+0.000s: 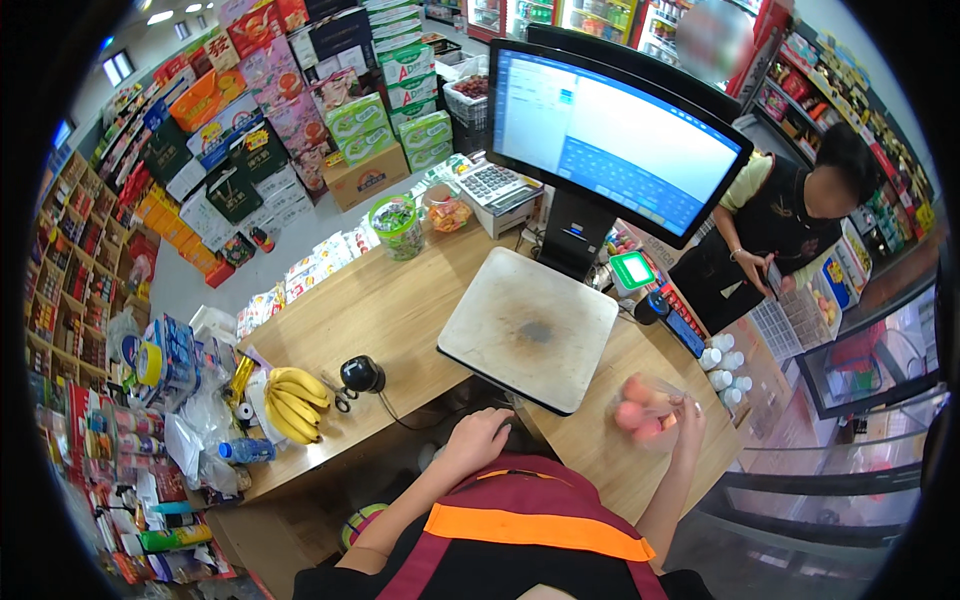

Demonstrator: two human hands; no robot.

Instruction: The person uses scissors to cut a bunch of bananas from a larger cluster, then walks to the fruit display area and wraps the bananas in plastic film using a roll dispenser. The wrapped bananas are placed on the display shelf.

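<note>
My right hand [688, 421] grips the gathered top of a clear plastic bag [664, 397] on the wooden counter. Several round pinkish-red fruits [636, 420] show through the plastic. To the left of the bag lies a flat scale platform [532, 330], its pale top stained brown in the middle. In front of that platform, over the gap at the counter's near edge, I see my left hand [480, 436] with its fingers bent. Whether those fingers hold anything is hidden. A large lit touchscreen monitor [615, 139] stands behind the scale.
Bananas [294, 405], scissors [343, 399], a black desktop scanner [363, 373] and a blue-capped bottle [247, 450] occupy the left counter. Candy tubs [396, 227] stand farther back. A small green-lit payment device [631, 271] and white bottles [721, 360] line the right side. Beyond stands a person [780, 217] holding a phone.
</note>
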